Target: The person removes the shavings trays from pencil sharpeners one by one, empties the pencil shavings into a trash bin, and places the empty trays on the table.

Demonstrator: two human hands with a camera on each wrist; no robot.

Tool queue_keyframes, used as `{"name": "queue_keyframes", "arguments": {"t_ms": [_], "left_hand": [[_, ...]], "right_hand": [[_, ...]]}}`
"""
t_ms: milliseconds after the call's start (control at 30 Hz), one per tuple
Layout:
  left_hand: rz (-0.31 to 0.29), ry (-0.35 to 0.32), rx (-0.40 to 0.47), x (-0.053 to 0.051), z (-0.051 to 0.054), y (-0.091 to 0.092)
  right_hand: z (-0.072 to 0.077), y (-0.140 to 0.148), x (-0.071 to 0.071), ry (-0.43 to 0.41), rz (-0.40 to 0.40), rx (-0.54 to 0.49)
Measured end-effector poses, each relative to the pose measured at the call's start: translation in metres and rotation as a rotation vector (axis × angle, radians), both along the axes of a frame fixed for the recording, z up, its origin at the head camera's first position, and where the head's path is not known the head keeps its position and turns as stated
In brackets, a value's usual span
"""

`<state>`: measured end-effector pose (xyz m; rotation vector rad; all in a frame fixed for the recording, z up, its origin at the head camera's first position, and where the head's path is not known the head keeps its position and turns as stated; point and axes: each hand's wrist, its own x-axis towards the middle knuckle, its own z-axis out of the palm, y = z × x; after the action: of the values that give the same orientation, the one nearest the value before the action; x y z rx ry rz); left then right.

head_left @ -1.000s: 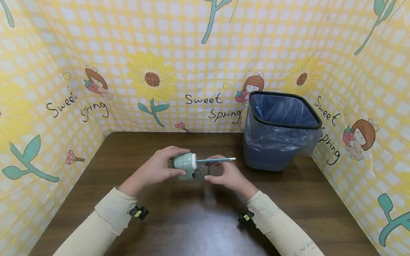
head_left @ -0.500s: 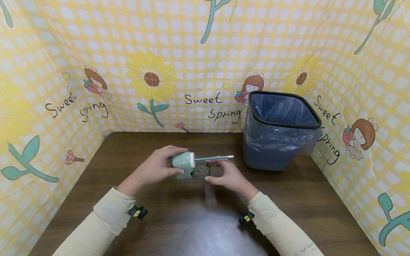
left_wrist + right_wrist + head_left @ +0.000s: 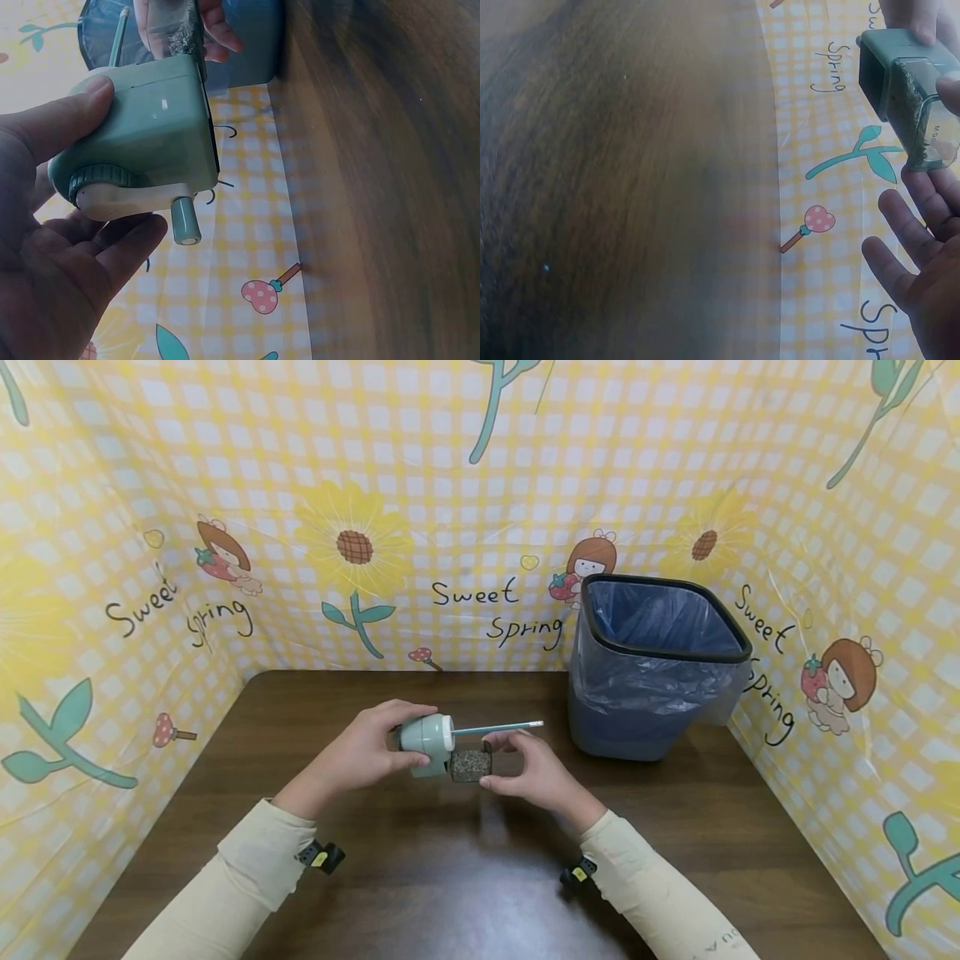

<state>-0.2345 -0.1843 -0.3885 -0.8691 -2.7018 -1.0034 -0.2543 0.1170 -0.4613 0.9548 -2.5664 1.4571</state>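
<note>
My left hand (image 3: 360, 747) grips a pale green crank pencil sharpener (image 3: 429, 742), held above the table and tipped on its side. Its crank handle (image 3: 186, 221) shows in the left wrist view. A blue-green pencil (image 3: 495, 727) sticks out of the sharpener's white-rimmed front, pointing right. Below the pencil, a clear drawer (image 3: 471, 766) with grey shavings in it protrudes from the sharpener body. My right hand (image 3: 542, 770) pinches the drawer's outer end between thumb and fingers. In the right wrist view the drawer (image 3: 930, 142) still meets the green body; its inner end is hidden.
A bin (image 3: 637, 702) with a black rim and a clear plastic liner stands at the back right of the dark wooden table (image 3: 450, 877). A yellow checked cloth (image 3: 465, 510) walls the table at the back and both sides.
The sharpener and pencil have shifted slightly left, and the pencil's free end has risen a little. A bit more of the drawer shows, while my right hand stays almost in place.
</note>
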Motion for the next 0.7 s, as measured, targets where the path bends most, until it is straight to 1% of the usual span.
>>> {"name": "queue_keyframes", "arguments": {"t_ms": [300,700], "left_hand": [[0.016,-0.003,-0.005,-0.0023,-0.0026,-0.0015],[0.052,-0.036,-0.009,-0.0051,-0.0058,-0.002]], "right_hand": [[-0.0011,0.0005,0.002,0.0,0.011,-0.002],[-0.0039,0.0011,0.0018,0.027,0.008,-0.005]]}}
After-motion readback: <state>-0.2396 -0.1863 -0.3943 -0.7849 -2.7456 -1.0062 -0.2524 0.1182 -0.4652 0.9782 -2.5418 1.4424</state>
